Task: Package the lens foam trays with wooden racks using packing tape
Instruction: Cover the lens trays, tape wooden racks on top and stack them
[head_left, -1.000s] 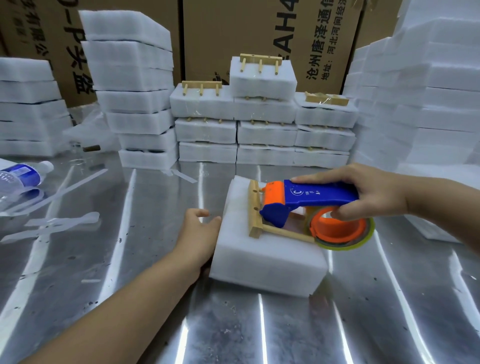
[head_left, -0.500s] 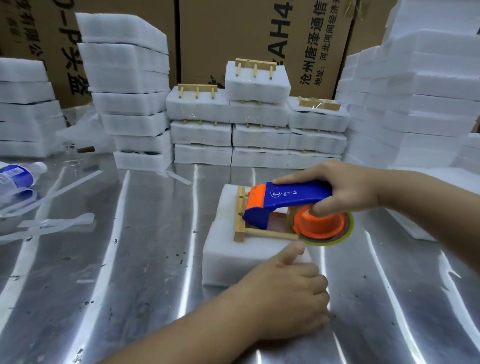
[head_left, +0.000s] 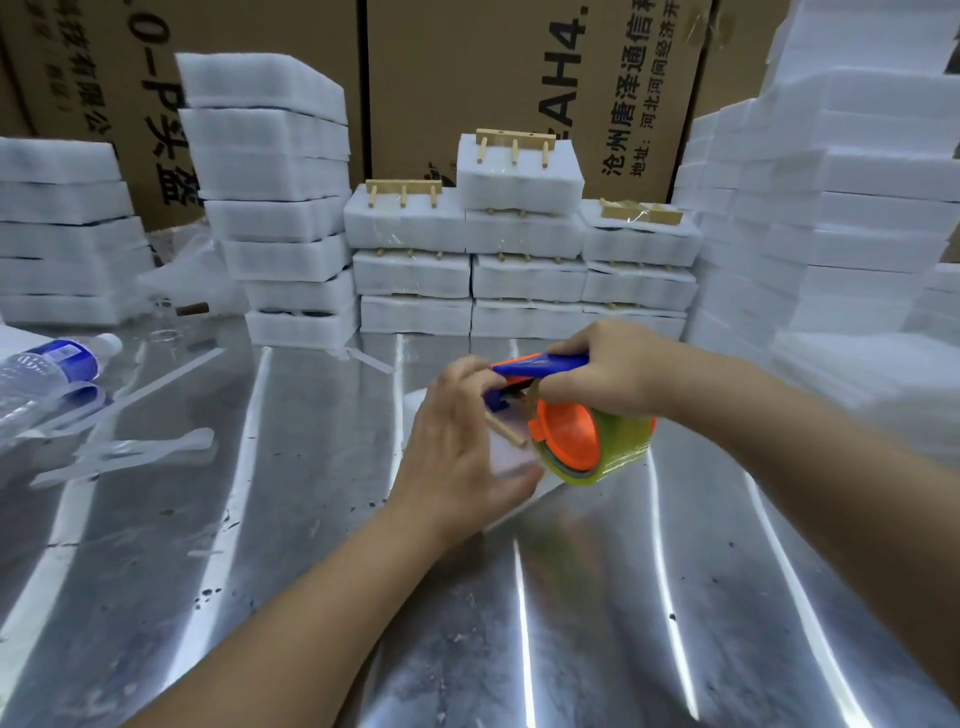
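Centre of frame, on the metal table: one foam tray, white, mostly hidden beneath both hands. Only slivers of its top and far left corner show.

Wooden rack: lies on the tray. One peg shows between the hands; the rest is covered.

Left hand: back toward the camera, laid over the tray. Fingers curve across its top toward the dispenser's nose, and the thumb stretches along the near edge. Grips the tray.

Right hand: fingers wrapped round the blue handle of the tape dispenser, thumb beneath. The dispenser is tilted, with its nose down at the tray beside the left fingertips. Its orange hub faces the camera and carries the tape roll, yellowish-clear, at the tray's right end. Whether tape is drawn onto the foam cannot be told.

Upper centre: packed trays in three stacked columns, with racks on the topmost ones and film glinting over them.

Upper left and right edge: plain foam stacks, several piles, none with racks.

Rear: cardboard boxes, brown, with printed characters.

Left edge: water bottle lying on its side, blue label, white cap.

Lower left of the bottle: loose strips, pale, lying flat on the table.
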